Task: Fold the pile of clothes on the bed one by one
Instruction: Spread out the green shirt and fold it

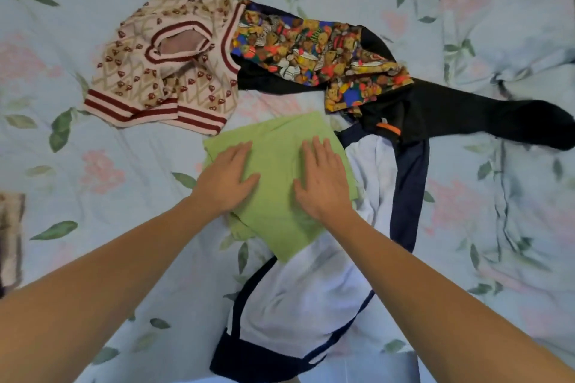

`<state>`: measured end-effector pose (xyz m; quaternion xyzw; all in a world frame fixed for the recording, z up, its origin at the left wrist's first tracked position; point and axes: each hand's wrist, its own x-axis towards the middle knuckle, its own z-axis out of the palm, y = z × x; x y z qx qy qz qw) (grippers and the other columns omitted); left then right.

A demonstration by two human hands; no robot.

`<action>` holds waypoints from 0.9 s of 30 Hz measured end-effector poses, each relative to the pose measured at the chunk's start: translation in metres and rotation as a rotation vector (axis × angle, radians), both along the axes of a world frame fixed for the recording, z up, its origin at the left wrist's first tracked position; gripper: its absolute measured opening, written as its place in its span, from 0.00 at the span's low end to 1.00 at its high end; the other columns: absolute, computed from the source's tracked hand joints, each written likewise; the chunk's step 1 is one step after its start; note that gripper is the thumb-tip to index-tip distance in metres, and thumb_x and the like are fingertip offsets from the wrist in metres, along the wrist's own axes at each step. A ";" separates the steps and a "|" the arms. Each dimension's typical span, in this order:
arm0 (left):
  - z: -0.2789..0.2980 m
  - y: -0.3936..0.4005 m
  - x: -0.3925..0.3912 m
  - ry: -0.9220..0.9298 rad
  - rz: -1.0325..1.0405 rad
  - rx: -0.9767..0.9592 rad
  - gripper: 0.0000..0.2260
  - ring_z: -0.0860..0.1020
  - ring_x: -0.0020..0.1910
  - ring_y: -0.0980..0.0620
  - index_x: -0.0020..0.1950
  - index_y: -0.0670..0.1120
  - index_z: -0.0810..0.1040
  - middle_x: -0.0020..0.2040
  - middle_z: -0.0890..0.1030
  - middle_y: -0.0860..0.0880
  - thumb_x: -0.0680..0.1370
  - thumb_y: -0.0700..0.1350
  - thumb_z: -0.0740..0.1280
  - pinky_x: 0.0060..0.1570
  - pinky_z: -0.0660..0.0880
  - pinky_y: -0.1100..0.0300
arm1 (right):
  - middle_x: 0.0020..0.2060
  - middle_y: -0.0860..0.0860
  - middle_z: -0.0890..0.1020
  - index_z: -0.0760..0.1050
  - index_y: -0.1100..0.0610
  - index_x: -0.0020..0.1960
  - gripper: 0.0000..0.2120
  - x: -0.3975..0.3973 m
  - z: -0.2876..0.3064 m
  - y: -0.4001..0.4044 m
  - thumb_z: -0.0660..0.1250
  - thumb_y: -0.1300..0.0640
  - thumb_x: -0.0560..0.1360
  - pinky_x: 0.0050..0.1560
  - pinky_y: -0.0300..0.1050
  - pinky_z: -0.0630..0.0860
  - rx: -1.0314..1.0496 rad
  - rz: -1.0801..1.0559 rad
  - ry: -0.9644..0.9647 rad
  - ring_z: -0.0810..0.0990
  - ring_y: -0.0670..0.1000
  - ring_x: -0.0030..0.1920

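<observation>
A folded light-green garment [275, 211] lies in the middle of the bed, partly on top of a white garment with navy trim [298, 298]. My left hand [227, 177] presses flat on the green garment's left side, fingers straight. My right hand [323, 177] presses flat on its right side, fingers spread. Behind them lie a cream knitted vest with dark-red stripes [165, 62], a bright bear-print garment [320, 50] and a black garment [466, 115], all unfolded.
The bed is covered by a pale-blue sheet with pink flowers and green leaves [109, 180]. A brownish piece of cloth [11, 233] shows at the left edge. The sheet is rumpled at the right [510, 78].
</observation>
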<state>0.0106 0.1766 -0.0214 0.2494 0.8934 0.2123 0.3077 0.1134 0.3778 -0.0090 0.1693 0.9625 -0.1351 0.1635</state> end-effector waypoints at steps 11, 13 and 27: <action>-0.003 0.056 0.012 -0.246 0.474 0.155 0.13 0.81 0.40 0.40 0.44 0.41 0.81 0.38 0.82 0.42 0.83 0.49 0.66 0.42 0.75 0.50 | 0.83 0.57 0.55 0.54 0.53 0.84 0.51 0.051 -0.033 0.018 0.70 0.30 0.71 0.81 0.65 0.48 -0.210 0.100 0.137 0.51 0.60 0.83; 0.021 0.065 0.011 -0.367 0.603 0.317 0.12 0.82 0.39 0.45 0.46 0.44 0.83 0.39 0.84 0.45 0.83 0.48 0.66 0.44 0.77 0.52 | 0.83 0.53 0.54 0.52 0.51 0.84 0.58 0.051 -0.019 0.003 0.70 0.24 0.66 0.81 0.61 0.49 -0.415 0.069 0.167 0.51 0.56 0.83; 0.346 0.098 -0.095 -0.454 0.840 0.815 0.11 0.74 0.31 0.50 0.41 0.47 0.70 0.34 0.72 0.46 0.83 0.38 0.65 0.33 0.75 0.59 | 0.42 0.46 0.80 0.76 0.58 0.48 0.06 -0.029 0.253 -0.006 0.66 0.57 0.83 0.46 0.59 0.80 -0.808 -0.475 0.780 0.79 0.48 0.42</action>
